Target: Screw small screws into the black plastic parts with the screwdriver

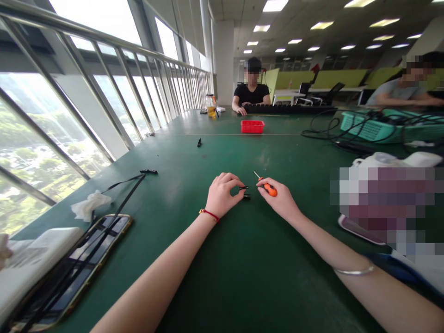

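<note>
Between the thumb and forefinger of my left hand (225, 193) is a small black piece (243, 188), too small to make out its kind. Just below those fingertips a second small black piece (246, 197) rests on the green table (256, 268). My right hand (277, 198) is closed around an orange and black screwdriver (269, 188). Its thin metal shaft points up and to the left, away from me, and its tip is apart from the held piece. The two hands are a short gap apart over the middle of the table.
Farther off stand a red basket (253, 126) and a small black part (199, 142). At left lie a phone (104, 249), black straps and a tissue (90, 206). A teal basket (367, 126) with cables is at right. One person sits opposite, another at far right.
</note>
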A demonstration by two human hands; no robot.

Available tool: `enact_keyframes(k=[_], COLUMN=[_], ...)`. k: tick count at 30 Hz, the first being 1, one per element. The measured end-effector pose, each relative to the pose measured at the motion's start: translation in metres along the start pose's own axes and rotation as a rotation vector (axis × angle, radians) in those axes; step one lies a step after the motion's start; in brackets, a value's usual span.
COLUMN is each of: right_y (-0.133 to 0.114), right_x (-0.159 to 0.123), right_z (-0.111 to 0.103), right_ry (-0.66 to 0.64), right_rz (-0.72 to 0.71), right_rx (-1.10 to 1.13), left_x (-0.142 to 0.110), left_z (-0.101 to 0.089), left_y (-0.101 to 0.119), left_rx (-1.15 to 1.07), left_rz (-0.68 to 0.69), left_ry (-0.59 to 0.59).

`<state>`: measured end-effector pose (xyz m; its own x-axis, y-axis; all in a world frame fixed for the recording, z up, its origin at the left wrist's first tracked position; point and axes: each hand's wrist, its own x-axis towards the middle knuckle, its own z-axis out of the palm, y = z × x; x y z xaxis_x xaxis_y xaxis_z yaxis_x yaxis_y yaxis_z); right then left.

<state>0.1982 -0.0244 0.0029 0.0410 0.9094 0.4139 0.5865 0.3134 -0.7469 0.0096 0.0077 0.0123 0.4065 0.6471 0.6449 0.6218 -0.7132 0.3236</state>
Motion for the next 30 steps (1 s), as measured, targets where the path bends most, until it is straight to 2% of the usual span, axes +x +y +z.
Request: enact_keyframes(k=[3, 5, 8, 11, 15, 25, 28, 30], right_y=[0.000, 0.002, 0.004, 0.006, 0.007, 0.008, 0.008, 0.007], right_x=[0.001, 0.001, 0.002, 0.002, 0.002, 0.003, 0.002, 0.002], right_z=[0.000, 0.000, 0.001, 0.002, 0.003, 0.003, 0.002, 0.002], right_ry=[-0.015, -0.024, -0.022, -0.024, -0.029, -0.038, -0.055, -0.069], right_rz=[0.004, -0.001, -0.003, -0.008, -0.010, -0.014, 0.001, 0.014], right_rx=[0.001, -0.002, -0.006, -0.007, -0.026, -0.029, -0.025, -0.023], left_x=[-0.001, -0.002, -0.007, -0.013, -0.016, -0.011, -0.012, -0.016], left_z=[-0.004, -0.008, -0.014, -0.015, -0.012, -0.002, -0.015, -0.034], left_y=[0.000, 0.001, 0.005, 0.005, 0.001, 0.008, 0.002, -0.009], left_rx=[-0.032, -0.136, -0.274, -0.286, -0.243, -0.079, -0.028, 0.058], left_rz=[-0.063, -0.115, -0.147, -0.148, -0.184, -0.120, -0.198, -0.284], left_ry=[0.056, 0.030, -0.117, -0.273, -0.323, -0.287, -0.217, -0.142])
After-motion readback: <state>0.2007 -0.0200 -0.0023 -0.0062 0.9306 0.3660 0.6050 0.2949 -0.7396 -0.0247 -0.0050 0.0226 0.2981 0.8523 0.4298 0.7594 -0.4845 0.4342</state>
